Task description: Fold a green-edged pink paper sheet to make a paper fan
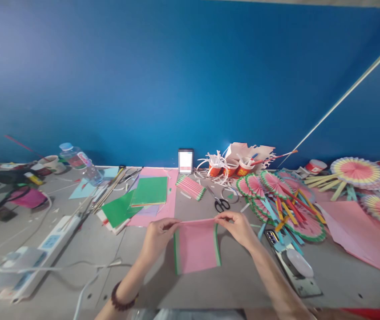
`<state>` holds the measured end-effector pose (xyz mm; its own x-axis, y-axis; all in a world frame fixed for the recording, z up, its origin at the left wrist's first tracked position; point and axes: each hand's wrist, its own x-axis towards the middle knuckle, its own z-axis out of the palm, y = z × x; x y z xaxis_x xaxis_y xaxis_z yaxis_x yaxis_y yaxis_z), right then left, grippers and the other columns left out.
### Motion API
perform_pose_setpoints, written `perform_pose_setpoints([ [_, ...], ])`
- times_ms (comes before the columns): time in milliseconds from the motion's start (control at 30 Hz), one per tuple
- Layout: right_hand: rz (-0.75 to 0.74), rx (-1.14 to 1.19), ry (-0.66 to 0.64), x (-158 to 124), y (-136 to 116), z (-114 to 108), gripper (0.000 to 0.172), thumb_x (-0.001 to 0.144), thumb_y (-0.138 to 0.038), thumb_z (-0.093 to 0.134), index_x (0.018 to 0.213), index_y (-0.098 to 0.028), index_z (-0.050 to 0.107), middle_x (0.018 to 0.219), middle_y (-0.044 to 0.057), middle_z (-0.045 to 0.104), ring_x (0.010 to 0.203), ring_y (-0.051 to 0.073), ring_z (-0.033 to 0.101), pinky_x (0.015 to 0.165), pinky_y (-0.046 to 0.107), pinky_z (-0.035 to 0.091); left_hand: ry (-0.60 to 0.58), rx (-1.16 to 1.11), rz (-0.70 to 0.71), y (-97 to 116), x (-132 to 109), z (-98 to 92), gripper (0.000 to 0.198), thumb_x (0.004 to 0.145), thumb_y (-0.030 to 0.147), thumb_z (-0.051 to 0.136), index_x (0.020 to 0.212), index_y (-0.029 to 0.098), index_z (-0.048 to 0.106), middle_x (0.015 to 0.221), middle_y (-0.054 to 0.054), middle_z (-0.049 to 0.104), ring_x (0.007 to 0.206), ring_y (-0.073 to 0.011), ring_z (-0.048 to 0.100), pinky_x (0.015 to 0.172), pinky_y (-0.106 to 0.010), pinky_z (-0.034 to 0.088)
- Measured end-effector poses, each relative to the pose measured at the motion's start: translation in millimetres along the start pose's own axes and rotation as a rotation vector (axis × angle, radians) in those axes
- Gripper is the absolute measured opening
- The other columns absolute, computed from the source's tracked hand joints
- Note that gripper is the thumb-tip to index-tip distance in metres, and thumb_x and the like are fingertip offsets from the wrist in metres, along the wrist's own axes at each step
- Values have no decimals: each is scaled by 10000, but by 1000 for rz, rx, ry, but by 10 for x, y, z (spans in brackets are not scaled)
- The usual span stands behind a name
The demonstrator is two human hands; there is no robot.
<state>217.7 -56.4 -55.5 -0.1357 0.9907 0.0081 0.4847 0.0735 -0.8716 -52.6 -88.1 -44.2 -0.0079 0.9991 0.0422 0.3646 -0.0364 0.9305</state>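
A pink sheet of paper with green strips along its two side edges (pixel 197 249) hangs between my hands over the near part of the table. My left hand (pixel 159 233) pinches its upper left corner between thumb and fingers. At the upper right corner, my right hand (pixel 236 224) grips the same edge in a pinch. The top edge is pulled roughly straight. Just beyond the sheet lie black-handled scissors (pixel 222 204) and a pleated pink, green-edged paper piece (pixel 192 187).
Green paper sheets (pixel 150 191) lie on a pink sheet (pixel 171 209) to the left. A power strip (pixel 48 253) with cables is at the near left. Folded paper fans (pixel 276 184), red cups (pixel 245 168) and a phone (pixel 293 262) with a mouse (pixel 298 262) occupy the right.
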Motion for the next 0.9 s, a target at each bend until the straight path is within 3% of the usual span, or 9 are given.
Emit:
perform_pose_setpoints([
  [367, -50, 34, 38, -41, -21, -8, 276, 772, -464, 652, 766, -214, 770, 720, 24, 713, 707, 181, 610, 694, 265, 472, 204, -8, 15, -108, -92, 50, 275, 715, 439, 698, 756, 175, 766, 755, -75, 765, 721, -237, 704, 684, -319, 564],
  [667, -83, -3, 56, -64, -38, -14, 305, 798, -491, 638, 776, -217, 770, 707, 23, 700, 704, 180, 616, 695, 265, 481, 168, 24, 25, -77, -116, 22, 264, 749, 421, 663, 766, 178, 765, 785, -80, 771, 755, -246, 712, 707, -327, 567],
  [900, -236, -21, 134, -119, -90, 14, 294, 861, -458, 601, 769, -220, 748, 767, 61, 701, 703, 185, 631, 661, 268, 496, 122, 36, 73, -52, -100, 7, 229, 767, 386, 642, 728, 186, 746, 738, -59, 759, 714, -211, 694, 661, -280, 548],
])
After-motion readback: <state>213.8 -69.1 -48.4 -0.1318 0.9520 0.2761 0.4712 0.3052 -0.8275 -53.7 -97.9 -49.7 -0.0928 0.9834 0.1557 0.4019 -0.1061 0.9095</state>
